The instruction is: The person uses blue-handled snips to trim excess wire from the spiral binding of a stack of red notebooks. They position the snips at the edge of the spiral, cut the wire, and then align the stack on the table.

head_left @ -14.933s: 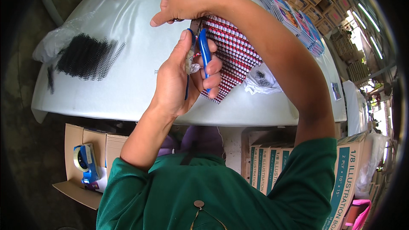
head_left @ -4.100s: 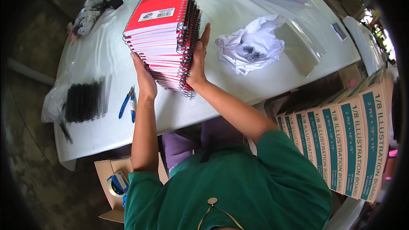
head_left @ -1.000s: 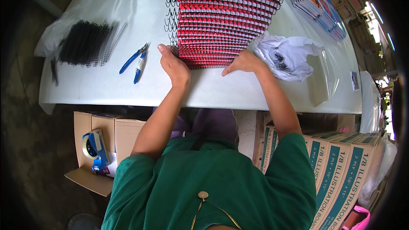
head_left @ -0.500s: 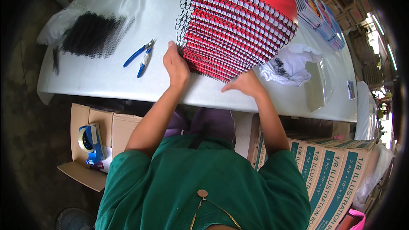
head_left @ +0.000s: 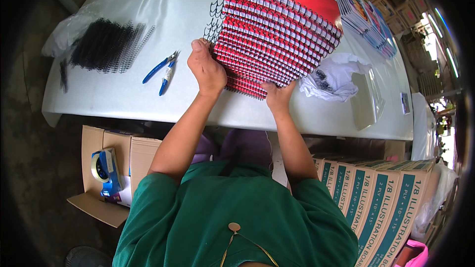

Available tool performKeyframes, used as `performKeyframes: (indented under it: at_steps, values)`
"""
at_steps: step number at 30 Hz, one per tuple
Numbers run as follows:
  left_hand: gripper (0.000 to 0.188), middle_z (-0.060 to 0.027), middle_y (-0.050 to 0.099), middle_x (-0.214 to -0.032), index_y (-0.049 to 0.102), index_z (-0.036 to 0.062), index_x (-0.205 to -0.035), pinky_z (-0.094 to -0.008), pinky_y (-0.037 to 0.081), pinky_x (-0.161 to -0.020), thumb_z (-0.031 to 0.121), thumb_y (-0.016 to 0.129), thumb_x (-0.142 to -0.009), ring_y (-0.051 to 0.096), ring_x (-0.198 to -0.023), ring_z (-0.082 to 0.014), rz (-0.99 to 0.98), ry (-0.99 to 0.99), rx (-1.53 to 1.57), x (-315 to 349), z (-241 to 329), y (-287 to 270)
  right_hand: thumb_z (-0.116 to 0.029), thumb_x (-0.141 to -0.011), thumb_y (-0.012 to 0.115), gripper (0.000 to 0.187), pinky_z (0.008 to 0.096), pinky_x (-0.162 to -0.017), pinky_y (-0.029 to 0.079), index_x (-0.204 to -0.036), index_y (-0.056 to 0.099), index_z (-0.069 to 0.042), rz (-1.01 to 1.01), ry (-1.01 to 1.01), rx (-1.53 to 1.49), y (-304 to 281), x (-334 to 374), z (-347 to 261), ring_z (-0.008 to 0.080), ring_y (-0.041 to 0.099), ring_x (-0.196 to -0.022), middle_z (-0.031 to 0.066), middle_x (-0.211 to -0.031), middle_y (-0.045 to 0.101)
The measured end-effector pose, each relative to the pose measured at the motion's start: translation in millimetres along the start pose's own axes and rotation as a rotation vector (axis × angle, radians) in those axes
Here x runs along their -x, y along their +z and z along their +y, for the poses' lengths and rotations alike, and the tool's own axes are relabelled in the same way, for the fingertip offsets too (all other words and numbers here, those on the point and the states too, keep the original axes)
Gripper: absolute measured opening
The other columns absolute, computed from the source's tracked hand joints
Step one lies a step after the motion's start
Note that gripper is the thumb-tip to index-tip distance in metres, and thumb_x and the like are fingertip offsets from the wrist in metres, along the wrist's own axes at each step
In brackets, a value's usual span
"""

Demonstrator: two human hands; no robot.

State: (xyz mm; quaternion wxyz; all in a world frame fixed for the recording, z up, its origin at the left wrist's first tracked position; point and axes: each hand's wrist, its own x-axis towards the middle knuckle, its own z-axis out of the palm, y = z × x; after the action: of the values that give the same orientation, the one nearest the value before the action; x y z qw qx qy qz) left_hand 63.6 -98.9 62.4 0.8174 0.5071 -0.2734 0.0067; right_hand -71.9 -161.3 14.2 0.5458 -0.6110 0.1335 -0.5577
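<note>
A stack of red spiral notebooks (head_left: 277, 34) lies fanned on the table, its rows of black coil bindings facing me. Loose black coil ends stick out along its left side. My left hand (head_left: 205, 71) presses against the stack's lower left side, thumb up, with most of its fingers hidden by the notebooks. At the near right corner my right hand (head_left: 280, 95) grips the stack, its thumb over the lowest bindings and its other fingers mostly out of sight.
Blue-handled pliers (head_left: 161, 73) and a pile of black spiral coils (head_left: 106, 47) lie to the left. A crumpled white plastic bag (head_left: 331, 81) holds coils at right, near stacked blue-covered notebooks (head_left: 363, 17). Below the table are a tape dispenser (head_left: 106, 172) in an open carton and several boxes (head_left: 381, 202).
My right hand has moved left along the near edge, and its thumb now lies over the bindings. My left hand has shifted slightly right against the stack.
</note>
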Motion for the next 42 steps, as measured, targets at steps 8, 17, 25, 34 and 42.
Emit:
performKeyframes:
  at_steps: [8, 17, 25, 34, 42]
  values:
    - [0.045, -0.0123, 0.054, -0.098, 0.051, -0.004, -0.104, -0.031, 0.038, -0.083, 0.035, 0.03, -0.098, 0.05, -0.092, -0.0191, -0.001, 0.26, -0.117, -19.6, 29.8, -4.4, -0.061, -0.067, 0.069, 0.124, 0.04, -0.111, 0.009, -0.143, -0.007, 0.0, 0.009, -0.322, 0.207, 13.0, -32.8, -67.0, 0.0262, 0.009, -0.139, 0.0168, -0.151, -0.002]
    - [0.037, -0.0011, 0.053, -0.061, 0.054, 0.0003, -0.079, -0.0218, 0.038, -0.052, 0.033, 0.048, -0.095, 0.045, -0.056, -0.0057, -0.039, 0.301, -0.051, -60.4, 83.8, 39.6, -0.03, -0.097, 0.04, 0.06, 0.0363, -0.106, 0.025, -0.142, 0.017, 0.002, 0.042, -0.462, 0.324, 46.5, -74.5, -112.0, 0.0242, 0.035, -0.128, 0.0207, -0.143, 0.029]
    - [0.036, -0.0128, 0.059, -0.099, 0.054, -0.0014, -0.107, -0.0282, 0.044, -0.074, 0.032, 0.051, -0.093, 0.056, -0.085, -0.0154, 0.013, 0.346, -0.191, -72.4, 82.0, -4.6, -0.018, -0.094, 0.046, 0.057, 0.0376, -0.105, 0.027, -0.138, 0.022, 0.009, 0.151, -0.599, 0.672, 30.2, -69.9, -118.6, 0.0278, 0.039, -0.125, 0.0228, -0.143, 0.027]
    - [0.058, -0.0195, 0.048, -0.112, 0.036, 0.0022, -0.131, -0.046, 0.036, -0.087, 0.039, 0.05, -0.09, 0.046, -0.105, -0.0329, -0.461, 0.037, -1.515, -0.8, -19.0, -152.6, -0.012, -0.081, 0.059, 0.017, 0.0352, -0.08, 0.048, -0.087, 0.067, 0.002, -0.76, -0.945, 0.904, 137.0, -86.9, -161.2, 0.025, 0.061, -0.089, 0.0148, -0.091, 0.066]
    - [0.026, -0.0106, 0.056, -0.089, 0.048, 0.0017, -0.102, -0.038, 0.049, -0.076, 0.026, 0.042, -0.093, 0.057, -0.083, -0.0218, 0.026, -1.03, 0.784, 34.4, 34.5, -127.3, -0.011, -0.073, 0.068, 0.019, 0.0343, -0.071, 0.051, -0.091, 0.07, -0.005, -1.711, -0.176, 1.838, 201.2, -59.4, -36.6, 0.0247, 0.066, -0.088, 0.0125, -0.093, 0.068]
